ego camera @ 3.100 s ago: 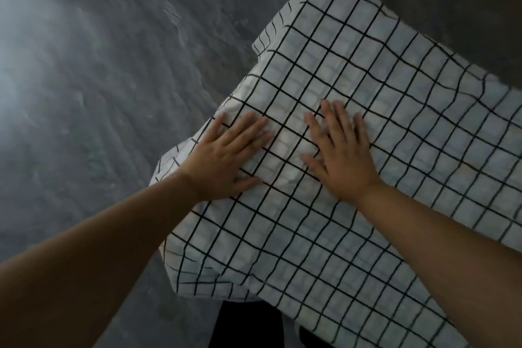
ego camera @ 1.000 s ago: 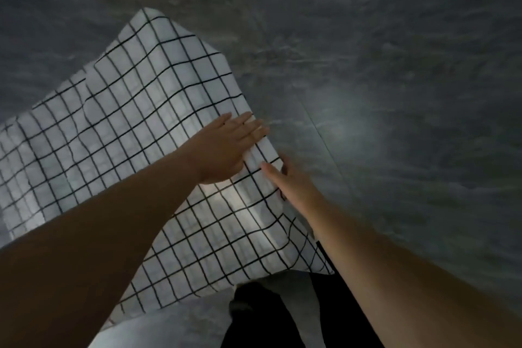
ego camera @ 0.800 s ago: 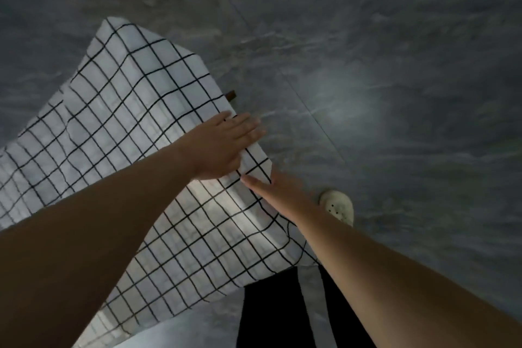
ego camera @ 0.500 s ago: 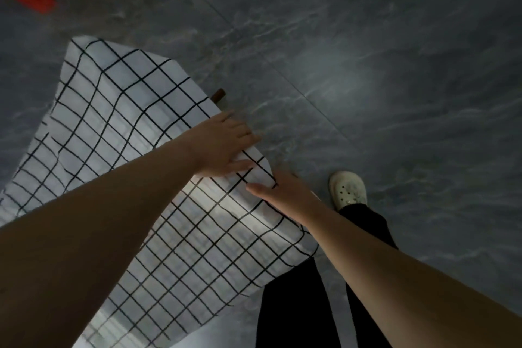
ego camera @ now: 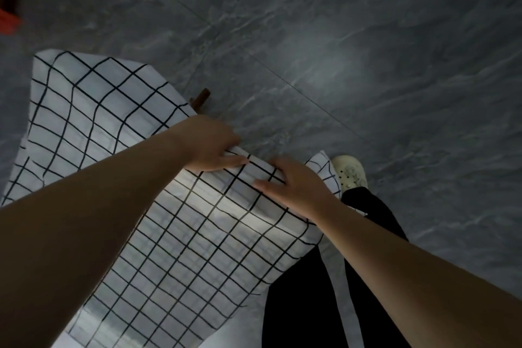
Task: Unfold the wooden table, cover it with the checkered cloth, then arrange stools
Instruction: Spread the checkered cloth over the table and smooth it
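Note:
The white checkered cloth (ego camera: 118,127) with black grid lines lies over the table and hides its top. Only a brown wooden table leg (ego camera: 201,97) pokes out past the cloth's far right edge. My left hand (ego camera: 209,147) is at that right edge, fingers curled over it and thumb on top, pinching the fabric. Just nearer to me, my right hand (ego camera: 296,186) grips the same edge the same way. A loose cloth corner sticks out beyond the right hand. No stool stands by the table.
Grey marble-look floor tiles (ego camera: 367,65) spread to the right and beyond. A red object (ego camera: 8,17), partly cut off, sits at the top left. My black trousers (ego camera: 305,291) and a white shoe (ego camera: 350,172) are next to the table's near right corner.
Both hands went from lying flat on the cloth to gripping its right edge, fingers wrapped over it. The view swung, and my shoe and trousers came into sight.

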`<act>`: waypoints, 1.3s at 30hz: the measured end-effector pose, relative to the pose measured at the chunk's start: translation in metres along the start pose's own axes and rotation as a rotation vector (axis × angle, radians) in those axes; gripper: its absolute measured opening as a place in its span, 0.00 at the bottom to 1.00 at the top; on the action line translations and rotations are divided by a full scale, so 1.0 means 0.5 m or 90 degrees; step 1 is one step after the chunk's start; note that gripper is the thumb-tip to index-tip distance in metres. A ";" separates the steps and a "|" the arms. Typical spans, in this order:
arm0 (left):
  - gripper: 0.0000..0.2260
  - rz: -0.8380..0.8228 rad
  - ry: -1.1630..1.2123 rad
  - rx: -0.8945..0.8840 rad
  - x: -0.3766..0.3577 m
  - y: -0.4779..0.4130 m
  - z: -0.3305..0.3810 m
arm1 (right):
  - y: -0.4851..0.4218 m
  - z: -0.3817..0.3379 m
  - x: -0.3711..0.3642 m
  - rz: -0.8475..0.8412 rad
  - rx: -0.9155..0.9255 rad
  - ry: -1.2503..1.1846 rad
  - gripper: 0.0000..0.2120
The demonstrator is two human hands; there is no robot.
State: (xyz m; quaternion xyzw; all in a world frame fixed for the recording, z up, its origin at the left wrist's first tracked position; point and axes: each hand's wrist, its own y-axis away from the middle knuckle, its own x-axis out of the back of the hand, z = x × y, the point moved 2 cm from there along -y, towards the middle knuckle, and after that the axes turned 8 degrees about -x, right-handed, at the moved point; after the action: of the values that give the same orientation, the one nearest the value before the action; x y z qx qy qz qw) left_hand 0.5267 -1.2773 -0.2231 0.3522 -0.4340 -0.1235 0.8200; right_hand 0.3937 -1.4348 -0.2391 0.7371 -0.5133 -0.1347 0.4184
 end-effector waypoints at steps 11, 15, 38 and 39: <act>0.31 -0.055 0.015 0.107 0.075 0.084 -0.034 | 0.050 -0.008 0.101 0.113 0.165 0.289 0.21; 0.22 -0.081 -0.011 0.133 0.108 0.098 -0.056 | 0.051 0.002 0.122 0.153 0.220 0.323 0.21; 0.23 -0.067 -0.108 0.221 0.190 0.105 -0.070 | 0.088 0.150 0.113 0.120 0.004 0.122 0.21; 0.21 -0.057 -0.105 0.221 0.192 0.106 -0.074 | 0.092 0.150 0.115 0.120 -0.003 0.089 0.20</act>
State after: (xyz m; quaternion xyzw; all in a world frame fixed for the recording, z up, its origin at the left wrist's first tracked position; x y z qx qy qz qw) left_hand 0.6080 -1.2706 -0.1407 0.4963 -0.4983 -0.1117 0.7021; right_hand 0.3422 -1.5263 -0.2372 0.6922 -0.5492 -0.0446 0.4660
